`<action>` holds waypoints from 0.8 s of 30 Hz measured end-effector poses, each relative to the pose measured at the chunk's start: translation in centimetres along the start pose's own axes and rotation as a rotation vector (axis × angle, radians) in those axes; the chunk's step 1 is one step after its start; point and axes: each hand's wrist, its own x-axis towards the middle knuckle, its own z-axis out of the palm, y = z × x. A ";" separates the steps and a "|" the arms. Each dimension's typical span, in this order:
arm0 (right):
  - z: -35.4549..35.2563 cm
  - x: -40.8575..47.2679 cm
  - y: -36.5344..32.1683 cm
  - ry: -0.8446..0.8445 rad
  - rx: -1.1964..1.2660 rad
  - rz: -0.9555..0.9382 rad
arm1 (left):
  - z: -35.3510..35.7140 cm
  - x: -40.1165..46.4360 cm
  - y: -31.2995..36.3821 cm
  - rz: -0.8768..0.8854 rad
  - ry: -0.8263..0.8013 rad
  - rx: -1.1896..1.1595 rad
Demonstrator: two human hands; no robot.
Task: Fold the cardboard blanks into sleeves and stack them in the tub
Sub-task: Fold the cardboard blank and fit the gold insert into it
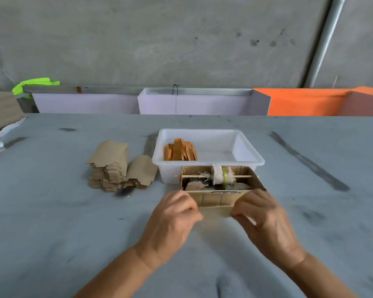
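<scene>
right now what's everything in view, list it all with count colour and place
tub: one, white, table centre
folded sleeves: a small stack, orange-brown, left inside the tub
cardboard blanks: one pile, tan, left of the tub
cardboard box: one, brown, in front of the tub, rolls on a stick across it
blank being folded: one, tan, between both hands
green cloth: one, far left
left hand: pinching the blank
right hand: pinching the blank

Makeshift workshop, bare concrete wall (181,39), grey cloth-covered desk (52,211), stacked cardboard blanks (110,166), plastic tub (207,164) of folded pieces, foam boards (202,104) along the desk's far edge
</scene>
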 end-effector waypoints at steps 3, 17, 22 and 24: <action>0.8 -2.3 0.5 -0.144 -0.116 -0.070 | 1.7 -1.5 0.7 0.057 -0.122 0.067; 2.0 -5.1 -0.7 -0.315 0.125 0.416 | 2.6 -4.1 1.8 -0.492 -0.323 -0.119; 2.3 -3.9 -0.6 -0.353 0.178 0.769 | 3.6 -3.4 1.7 -0.707 -0.337 -0.130; 2.3 -3.4 -0.4 -0.395 0.186 0.871 | 3.9 -3.2 1.7 -0.745 -0.352 -0.096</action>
